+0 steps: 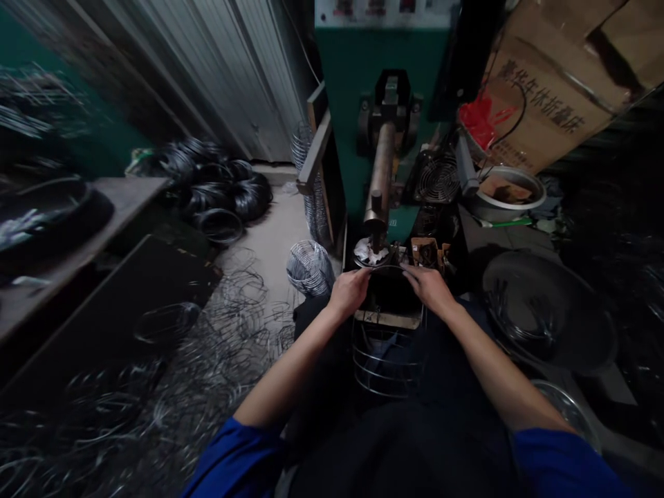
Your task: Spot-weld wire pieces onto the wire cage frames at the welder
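A thin wire ring (388, 269) is pinched at either side by the left hand (348, 290) and right hand (429, 285) just below the welder's rod (381, 176), seemingly being positioned, with steady alignment called for next.

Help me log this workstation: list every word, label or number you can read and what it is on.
"豪华午休折叠床", as best it reads, in dark print on the cardboard box at upper right.
Labels on the control panel atop the green machine: too small and blurred to read.
A small mark low on the machine's front, near the left hand and right hand: unreadable.
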`<state>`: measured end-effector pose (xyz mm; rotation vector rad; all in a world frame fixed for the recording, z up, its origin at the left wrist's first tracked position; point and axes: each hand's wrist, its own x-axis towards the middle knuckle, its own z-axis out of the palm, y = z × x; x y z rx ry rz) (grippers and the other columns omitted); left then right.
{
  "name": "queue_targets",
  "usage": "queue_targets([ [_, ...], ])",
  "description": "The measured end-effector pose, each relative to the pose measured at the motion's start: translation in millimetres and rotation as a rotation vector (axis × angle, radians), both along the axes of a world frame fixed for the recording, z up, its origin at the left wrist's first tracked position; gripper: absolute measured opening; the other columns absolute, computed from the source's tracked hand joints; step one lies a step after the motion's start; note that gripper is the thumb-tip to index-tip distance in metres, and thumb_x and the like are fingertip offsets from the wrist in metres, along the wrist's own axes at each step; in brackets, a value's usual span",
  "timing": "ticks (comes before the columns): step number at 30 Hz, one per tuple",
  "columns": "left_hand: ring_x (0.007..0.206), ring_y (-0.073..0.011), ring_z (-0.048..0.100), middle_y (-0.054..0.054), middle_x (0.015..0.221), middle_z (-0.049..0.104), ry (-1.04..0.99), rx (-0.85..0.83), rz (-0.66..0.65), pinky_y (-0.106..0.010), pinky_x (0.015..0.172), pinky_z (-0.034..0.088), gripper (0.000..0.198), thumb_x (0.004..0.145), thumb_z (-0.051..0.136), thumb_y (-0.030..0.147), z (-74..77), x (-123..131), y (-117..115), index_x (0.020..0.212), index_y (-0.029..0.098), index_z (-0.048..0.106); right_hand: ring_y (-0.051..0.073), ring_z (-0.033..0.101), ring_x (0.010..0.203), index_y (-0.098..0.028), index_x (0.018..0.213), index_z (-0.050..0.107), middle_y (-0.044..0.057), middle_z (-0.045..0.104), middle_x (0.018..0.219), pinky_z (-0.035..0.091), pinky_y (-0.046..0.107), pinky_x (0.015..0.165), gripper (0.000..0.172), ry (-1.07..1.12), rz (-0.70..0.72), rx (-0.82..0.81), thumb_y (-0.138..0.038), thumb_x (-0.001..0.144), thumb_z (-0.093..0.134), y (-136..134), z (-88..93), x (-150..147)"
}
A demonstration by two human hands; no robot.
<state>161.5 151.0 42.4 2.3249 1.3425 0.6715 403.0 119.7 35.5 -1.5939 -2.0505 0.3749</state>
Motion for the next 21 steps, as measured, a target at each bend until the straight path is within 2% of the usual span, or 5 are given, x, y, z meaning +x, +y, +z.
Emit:
queue_targets([
  [5, 0.079, -0.0200, 0.070, -0.011, 0.093, 0.074, -0.029, 0.040, 0.019, -0.028, 0.077, 0.052, 0.031, 0.096, 0.047, 0.021, 9.1, -16, 2, 0.117, 0.017, 0.068, 0.026, 0.069, 0.103, -0.021, 0.131, 0.063, 0.013, 0.072, 0.114, 0.053, 0.037, 0.089, 0.036, -0.168, 0.009, 0.007, -0.026, 0.100, 0.045, 8, 16.6, -15],
  [12, 0.074, -0.0180, 0.069, -0.011, 0.091, 0.075, -0.066, 0.101, 0.041, -0.026, 0.072, 0.051, 0.034, 0.095, 0.045, 0.020, 28.3, -27, -4, 0.120, 0.016, 0.068, 0.026, 0.069, 0.089, -0.022, 0.126, 0.064, 0.012, 0.072, 0.107, 0.050, 0.033, 0.074, 0.034, -0.362, 0.000, -0.041, -0.027, 0.100, 0.042, 10, 53.8, -30],
  [16, 0.073, -0.0184, 0.069, -0.011, 0.089, 0.075, -0.112, 0.085, 0.057, -0.026, 0.072, 0.051, 0.032, 0.095, 0.046, 0.019, 34.6, -29, -2, 0.115, 0.014, 0.070, 0.026, 0.068, 0.087, -0.023, 0.124, 0.064, 0.012, 0.072, 0.106, 0.047, 0.032, 0.071, 0.032, -0.398, 0.014, -0.054, -0.026, 0.099, 0.044, 17, 65.0, -34],
  [21, 0.068, -0.0169, 0.068, -0.010, 0.083, 0.075, -0.182, 0.041, 0.071, -0.024, 0.068, 0.049, 0.029, 0.092, 0.049, 0.017, 40.2, -30, -2, 0.109, 0.013, 0.072, 0.025, 0.067, 0.086, -0.024, 0.117, 0.067, 0.010, 0.072, 0.103, 0.045, 0.030, 0.069, 0.027, -0.343, 0.058, -0.089, -0.022, 0.096, 0.049, 23, 74.2, -34],
])
